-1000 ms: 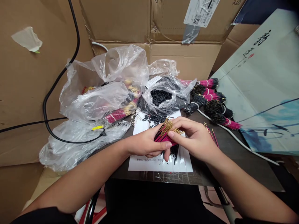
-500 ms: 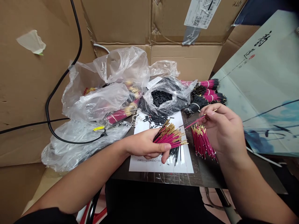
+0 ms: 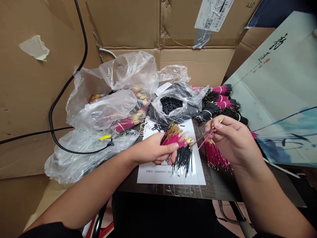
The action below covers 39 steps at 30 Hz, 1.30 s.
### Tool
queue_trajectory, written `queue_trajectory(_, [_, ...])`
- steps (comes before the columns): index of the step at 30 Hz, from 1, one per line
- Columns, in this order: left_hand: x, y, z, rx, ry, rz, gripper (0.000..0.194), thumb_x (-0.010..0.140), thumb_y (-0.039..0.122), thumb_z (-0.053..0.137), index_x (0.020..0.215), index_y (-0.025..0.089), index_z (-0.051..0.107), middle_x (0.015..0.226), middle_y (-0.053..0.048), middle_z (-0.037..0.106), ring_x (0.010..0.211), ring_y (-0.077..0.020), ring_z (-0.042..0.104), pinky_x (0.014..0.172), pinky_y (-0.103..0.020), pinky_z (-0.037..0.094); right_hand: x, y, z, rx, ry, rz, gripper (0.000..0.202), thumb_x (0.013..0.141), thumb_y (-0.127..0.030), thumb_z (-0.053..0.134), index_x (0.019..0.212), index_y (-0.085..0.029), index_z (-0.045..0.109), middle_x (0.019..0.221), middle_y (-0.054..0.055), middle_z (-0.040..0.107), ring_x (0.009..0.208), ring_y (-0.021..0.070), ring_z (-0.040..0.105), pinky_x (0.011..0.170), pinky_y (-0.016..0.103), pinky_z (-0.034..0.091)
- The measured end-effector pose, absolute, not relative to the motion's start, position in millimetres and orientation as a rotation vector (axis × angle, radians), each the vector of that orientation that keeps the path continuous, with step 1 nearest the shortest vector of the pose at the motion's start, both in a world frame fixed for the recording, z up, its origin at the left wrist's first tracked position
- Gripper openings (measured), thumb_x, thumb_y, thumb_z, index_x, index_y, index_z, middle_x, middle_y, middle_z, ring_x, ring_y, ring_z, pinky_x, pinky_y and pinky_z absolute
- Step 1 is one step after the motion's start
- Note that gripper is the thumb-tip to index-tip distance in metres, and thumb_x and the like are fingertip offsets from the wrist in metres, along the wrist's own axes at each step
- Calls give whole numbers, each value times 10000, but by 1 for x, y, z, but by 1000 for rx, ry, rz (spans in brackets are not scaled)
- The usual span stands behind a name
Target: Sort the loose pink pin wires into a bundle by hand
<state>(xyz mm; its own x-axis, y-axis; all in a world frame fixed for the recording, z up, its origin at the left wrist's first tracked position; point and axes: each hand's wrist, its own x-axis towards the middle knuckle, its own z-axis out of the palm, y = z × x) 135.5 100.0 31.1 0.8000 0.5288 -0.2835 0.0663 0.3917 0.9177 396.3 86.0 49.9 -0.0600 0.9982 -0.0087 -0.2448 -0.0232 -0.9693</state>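
My left hand [image 3: 158,150] is closed round a bundle of magenta and black wires [image 3: 174,137] with gold tips. Below and right of that bundle, a pile of black wires [image 3: 182,158] lies on a printed white sheet [image 3: 163,175]. My right hand [image 3: 230,135] pinches a thin black wire [image 3: 201,136] and a magenta wire [image 3: 205,138] between thumb and fingers, their lower ends pointing at the black pile. Under the right hand, a pile of magenta wires [image 3: 216,155] rests on the dark table, partly hidden.
Behind the sheet stands a clear bag of short black tubes [image 3: 170,105], with loose tubes in front. Plastic bags [image 3: 104,105] with wire bundles fill the left. Tied wire bundles [image 3: 220,99] lie at the back right. Cardboard walls [image 3: 123,26] surround the table; a black cable [image 3: 59,96] hangs left.
My left hand has tilted its bundle and drawn slightly left, uncovering more black wires. The right hand has shifted slightly left and down, its wires now reaching toward the black pile.
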Motion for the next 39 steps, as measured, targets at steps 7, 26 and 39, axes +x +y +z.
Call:
queue_trajectory(7, [137, 106, 30, 995, 792, 578, 388, 974, 439, 635, 735, 134, 608, 425, 91, 327, 348, -23, 184, 350, -159, 155, 405, 95, 34, -1408, -1623, 1464, 276, 839, -436, 758, 747, -184, 698, 694, 27, 694, 560, 106, 538, 534, 252, 401])
queue_trajectory(26, [145, 96, 28, 1155, 585, 543, 441, 1015, 453, 563, 709, 138, 600, 396, 102, 360, 333, -36, 294, 416, -167, 426, 341, 63, 11, -1013, -1056, 1473, 219, 900, -359, 764, 811, -205, 636, 724, -20, 668, 642, 97, 589, 646, 243, 465])
queue_trajectory(39, [145, 91, 35, 968, 624, 496, 460, 959, 503, 636, 671, 164, 516, 423, 110, 302, 348, -30, 202, 350, -154, 269, 302, 51, 22, -1154, -955, 1177, 230, 933, -420, 704, 909, -232, 575, 743, -35, 583, 619, 99, 525, 570, 235, 449])
